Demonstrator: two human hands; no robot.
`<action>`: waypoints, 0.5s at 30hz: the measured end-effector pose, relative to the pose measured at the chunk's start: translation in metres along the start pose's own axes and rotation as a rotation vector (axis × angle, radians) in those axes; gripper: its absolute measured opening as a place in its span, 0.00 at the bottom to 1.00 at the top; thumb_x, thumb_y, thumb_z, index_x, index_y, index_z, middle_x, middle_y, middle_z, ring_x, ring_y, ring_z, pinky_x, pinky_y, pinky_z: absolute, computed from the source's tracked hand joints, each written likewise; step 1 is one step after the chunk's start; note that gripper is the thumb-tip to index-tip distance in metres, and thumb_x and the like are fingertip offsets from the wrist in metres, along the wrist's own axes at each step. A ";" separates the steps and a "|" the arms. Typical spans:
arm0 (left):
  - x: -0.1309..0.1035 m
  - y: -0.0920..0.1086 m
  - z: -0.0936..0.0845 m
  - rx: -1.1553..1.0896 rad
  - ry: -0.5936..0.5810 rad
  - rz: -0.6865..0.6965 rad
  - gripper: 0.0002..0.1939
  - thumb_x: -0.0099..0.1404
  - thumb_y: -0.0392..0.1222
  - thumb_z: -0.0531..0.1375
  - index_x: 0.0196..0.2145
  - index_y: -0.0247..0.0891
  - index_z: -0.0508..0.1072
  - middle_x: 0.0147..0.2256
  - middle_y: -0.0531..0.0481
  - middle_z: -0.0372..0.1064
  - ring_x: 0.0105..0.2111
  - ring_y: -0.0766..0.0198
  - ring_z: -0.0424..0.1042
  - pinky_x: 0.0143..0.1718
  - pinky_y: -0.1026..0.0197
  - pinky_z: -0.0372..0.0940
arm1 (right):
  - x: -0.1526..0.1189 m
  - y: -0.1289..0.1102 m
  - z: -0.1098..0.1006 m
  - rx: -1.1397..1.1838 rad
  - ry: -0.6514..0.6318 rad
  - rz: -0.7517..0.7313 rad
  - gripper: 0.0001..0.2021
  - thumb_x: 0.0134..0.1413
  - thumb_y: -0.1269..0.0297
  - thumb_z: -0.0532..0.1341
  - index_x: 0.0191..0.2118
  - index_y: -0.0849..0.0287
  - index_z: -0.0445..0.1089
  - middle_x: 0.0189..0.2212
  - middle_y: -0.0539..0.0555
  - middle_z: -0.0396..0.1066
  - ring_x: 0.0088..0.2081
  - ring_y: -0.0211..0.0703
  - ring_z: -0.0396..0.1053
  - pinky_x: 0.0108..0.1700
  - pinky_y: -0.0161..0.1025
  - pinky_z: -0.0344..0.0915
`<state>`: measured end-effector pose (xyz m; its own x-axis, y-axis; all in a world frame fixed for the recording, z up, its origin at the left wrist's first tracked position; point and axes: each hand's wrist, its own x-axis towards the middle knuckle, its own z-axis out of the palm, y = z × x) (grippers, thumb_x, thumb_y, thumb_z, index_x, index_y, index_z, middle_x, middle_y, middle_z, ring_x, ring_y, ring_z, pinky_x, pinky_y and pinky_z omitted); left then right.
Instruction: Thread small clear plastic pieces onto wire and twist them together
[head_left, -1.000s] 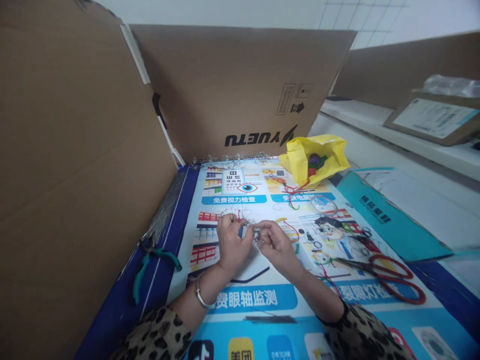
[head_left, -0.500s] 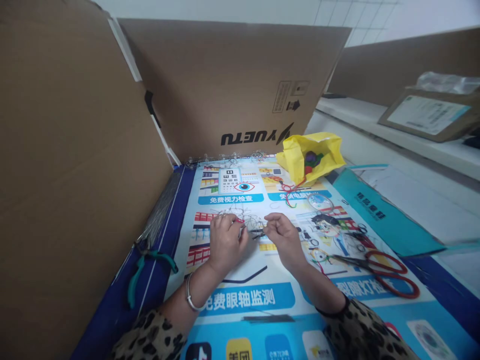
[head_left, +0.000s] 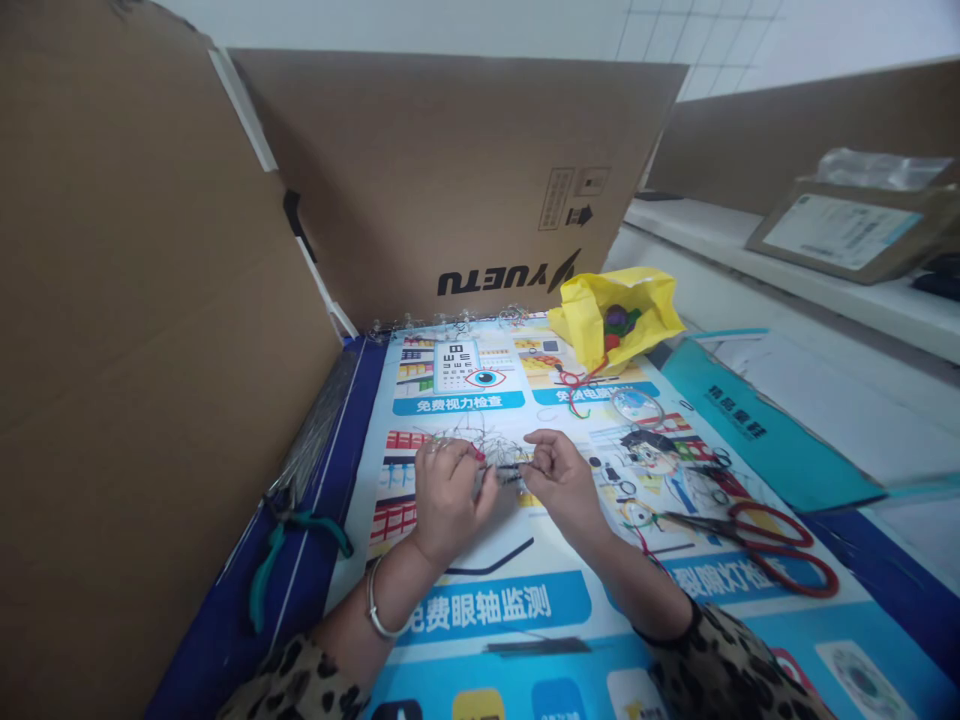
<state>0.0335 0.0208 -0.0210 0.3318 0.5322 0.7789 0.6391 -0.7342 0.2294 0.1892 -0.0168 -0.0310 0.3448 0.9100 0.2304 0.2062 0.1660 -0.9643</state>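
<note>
Mid-mat, my left hand (head_left: 452, 503) and my right hand (head_left: 564, 488) face each other with fingertips pinched. A short dark piece of wire (head_left: 510, 472) spans the gap between them, and both hands seem to grip it. Just beyond it is a tangle of thin silvery wire (head_left: 487, 442), partly covered by my left fingers. Something small and red (head_left: 477, 452) shows at my left index finger. Whether the tangle is joined to the dark piece I cannot tell.
Teal-handled pliers (head_left: 289, 540) lie left beside a bundle of thin wires (head_left: 321, 405). Red-handled scissors (head_left: 780, 548) rest at the right. A yellow bag (head_left: 649, 300) holding colored coils stands at the back right. Cardboard walls (head_left: 390, 180) enclose the back and left.
My hands still face each other over the wire. My right fingers have curled in more, and the dark piece lies more level between the hands. The view has shifted slightly.
</note>
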 end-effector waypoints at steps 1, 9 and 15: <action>0.000 0.000 0.000 -0.002 0.010 0.010 0.03 0.57 0.37 0.58 0.26 0.37 0.68 0.34 0.45 0.67 0.38 0.56 0.66 0.47 0.48 0.58 | -0.001 -0.001 0.001 -0.012 0.015 0.004 0.13 0.43 0.70 0.59 0.39 0.57 0.63 0.22 0.43 0.48 0.24 0.34 0.52 0.28 0.33 0.55; -0.005 0.002 -0.002 -0.027 0.039 0.041 0.03 0.55 0.37 0.60 0.26 0.37 0.67 0.33 0.44 0.66 0.36 0.56 0.65 0.41 0.50 0.60 | -0.006 -0.012 0.005 -0.196 0.079 0.034 0.13 0.42 0.71 0.58 0.38 0.56 0.64 0.20 0.43 0.49 0.23 0.35 0.54 0.28 0.34 0.54; -0.006 0.008 -0.004 -0.074 0.043 0.057 0.04 0.54 0.36 0.60 0.28 0.38 0.66 0.32 0.46 0.65 0.36 0.57 0.64 0.41 0.50 0.60 | -0.008 -0.012 0.006 -0.314 0.091 0.048 0.15 0.41 0.72 0.57 0.39 0.55 0.65 0.20 0.43 0.50 0.23 0.36 0.55 0.28 0.35 0.55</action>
<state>0.0334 0.0100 -0.0214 0.3354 0.4711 0.8158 0.5661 -0.7930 0.2251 0.1783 -0.0240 -0.0217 0.4388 0.8737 0.2102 0.4552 -0.0144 -0.8903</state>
